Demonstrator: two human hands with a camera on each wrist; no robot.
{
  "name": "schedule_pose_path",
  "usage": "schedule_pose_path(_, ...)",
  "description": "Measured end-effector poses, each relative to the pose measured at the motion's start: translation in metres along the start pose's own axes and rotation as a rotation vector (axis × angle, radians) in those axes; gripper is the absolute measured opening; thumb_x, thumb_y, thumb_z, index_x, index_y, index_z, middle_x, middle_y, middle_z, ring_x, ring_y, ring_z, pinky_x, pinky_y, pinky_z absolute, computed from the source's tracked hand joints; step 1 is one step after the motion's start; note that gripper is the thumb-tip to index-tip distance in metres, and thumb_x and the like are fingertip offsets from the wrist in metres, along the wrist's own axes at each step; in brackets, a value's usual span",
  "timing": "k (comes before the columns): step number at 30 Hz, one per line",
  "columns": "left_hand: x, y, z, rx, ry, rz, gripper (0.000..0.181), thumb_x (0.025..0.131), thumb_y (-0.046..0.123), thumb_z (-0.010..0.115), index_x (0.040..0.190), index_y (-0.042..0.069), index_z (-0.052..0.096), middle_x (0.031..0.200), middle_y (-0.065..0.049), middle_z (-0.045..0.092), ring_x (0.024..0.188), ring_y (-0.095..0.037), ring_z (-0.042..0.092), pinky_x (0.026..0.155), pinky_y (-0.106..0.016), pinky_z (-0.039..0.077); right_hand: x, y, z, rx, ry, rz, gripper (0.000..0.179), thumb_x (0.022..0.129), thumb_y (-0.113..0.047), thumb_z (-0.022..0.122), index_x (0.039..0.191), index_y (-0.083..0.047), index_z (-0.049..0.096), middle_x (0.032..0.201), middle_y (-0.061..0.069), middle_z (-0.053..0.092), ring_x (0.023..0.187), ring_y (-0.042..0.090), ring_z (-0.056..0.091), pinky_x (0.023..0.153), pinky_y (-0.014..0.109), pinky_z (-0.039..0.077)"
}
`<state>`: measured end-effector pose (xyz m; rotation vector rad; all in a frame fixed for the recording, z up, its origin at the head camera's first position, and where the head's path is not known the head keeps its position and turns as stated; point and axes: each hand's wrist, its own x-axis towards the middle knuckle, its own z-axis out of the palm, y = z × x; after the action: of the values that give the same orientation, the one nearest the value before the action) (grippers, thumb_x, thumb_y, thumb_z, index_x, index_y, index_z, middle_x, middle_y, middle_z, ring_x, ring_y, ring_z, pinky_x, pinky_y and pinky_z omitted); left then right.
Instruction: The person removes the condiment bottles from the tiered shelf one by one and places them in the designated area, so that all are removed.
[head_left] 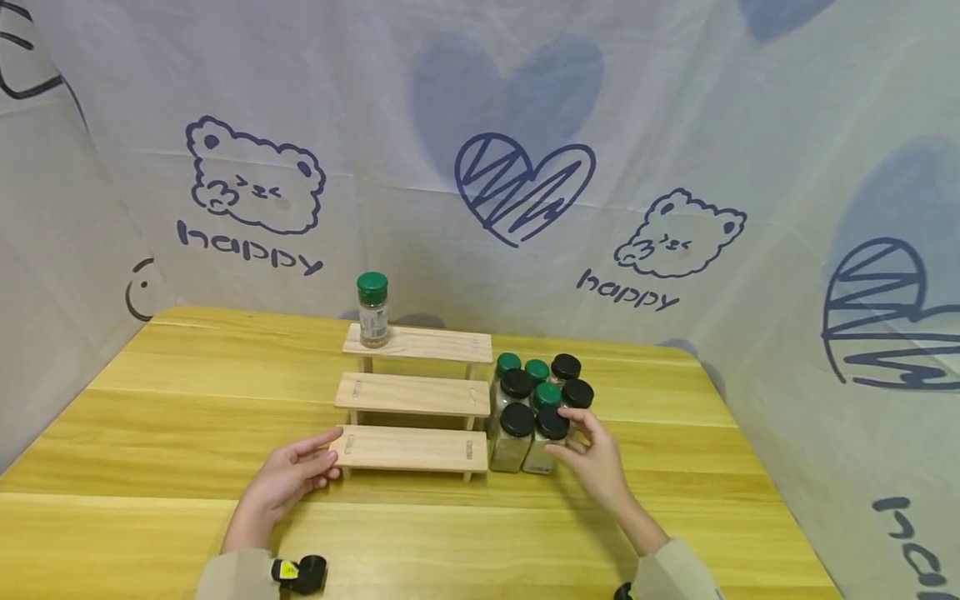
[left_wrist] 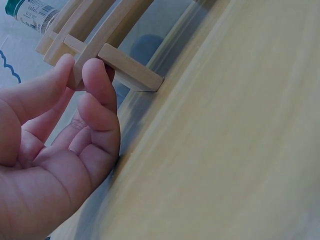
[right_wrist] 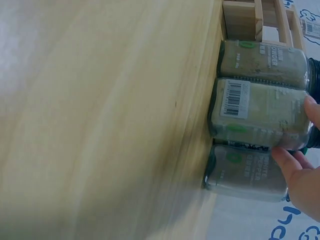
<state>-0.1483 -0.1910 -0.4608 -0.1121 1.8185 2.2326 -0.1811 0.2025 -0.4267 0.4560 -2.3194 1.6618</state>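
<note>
At the left end of the lowest step of a wooden three-tier rack (head_left: 408, 450), my left hand (head_left: 288, 479) pinches the board. The left wrist view shows thumb and forefinger of the left hand (left_wrist: 65, 145) on either side of the board's end (left_wrist: 85, 62). To the right of the rack, my right hand (head_left: 596, 462) grips a black-capped spice jar (head_left: 540, 454) at the front right of a cluster. In the right wrist view, fingers of the right hand (right_wrist: 305, 185) lie along the upper part of that jar (right_wrist: 260, 112), which has a barcode label. The jar stands upright.
A green-capped spice jar (head_left: 373, 321) stands on the left of the top step. Several more jars with black caps (head_left: 517, 419) and green caps (head_left: 508, 362) crowd together beside the rack. Behind the wooden table (head_left: 225, 400) hangs a printed cloth (head_left: 375, 125).
</note>
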Motion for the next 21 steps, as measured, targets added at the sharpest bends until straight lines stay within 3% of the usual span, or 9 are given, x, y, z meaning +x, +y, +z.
schedule_pose_path(8,0.000,0.001,0.001,0.006,0.004,0.006,0.052,0.085,0.005,0.058,0.129,-0.007,0.034,0.084,0.000,0.061,0.071,-0.011,0.058,0.061,-0.021,0.046,-0.006,0.000,-0.005,0.031,0.022,-0.034,0.045,0.067,0.010,0.071,0.108,0.010,0.053,0.109,0.022,0.054,0.097,0.020,0.052,0.079,0.041,0.047)
schedule_pose_path(11,0.000,0.001,0.001,0.003,0.003,0.007,0.052,0.085,0.005,0.058,0.130,-0.007,0.034,0.084,0.000,0.061,0.071,-0.011,0.058,0.061,-0.021,0.046,-0.009,-0.006,-0.004,0.041,0.039,-0.021,0.043,0.068,0.012,0.069,0.107,0.012,0.052,0.107,0.024,0.054,0.096,0.025,0.052,0.078,0.042,0.047)
schedule_pose_path(18,0.001,0.000,0.000,0.002,-0.001,0.009,0.050,0.086,0.005,0.058,0.129,-0.006,0.036,0.083,0.000,0.061,0.071,-0.011,0.058,0.061,-0.021,0.046,-0.016,-0.038,-0.001,0.001,0.104,0.019,0.034,0.072,0.015,0.065,0.102,0.018,0.049,0.095,0.028,0.054,0.086,0.033,0.053,0.066,0.021,0.050)
schedule_pose_path(21,0.001,0.000,0.000,0.002,-0.004,0.010,0.050,0.086,0.005,0.058,0.129,-0.007,0.036,0.082,0.000,0.061,0.071,-0.011,0.058,0.060,-0.021,0.046,-0.021,-0.043,0.001,-0.032,0.145,0.004,0.030,0.072,0.015,0.065,0.098,0.018,0.051,0.090,0.027,0.055,0.080,0.033,0.054,0.063,0.021,0.049)
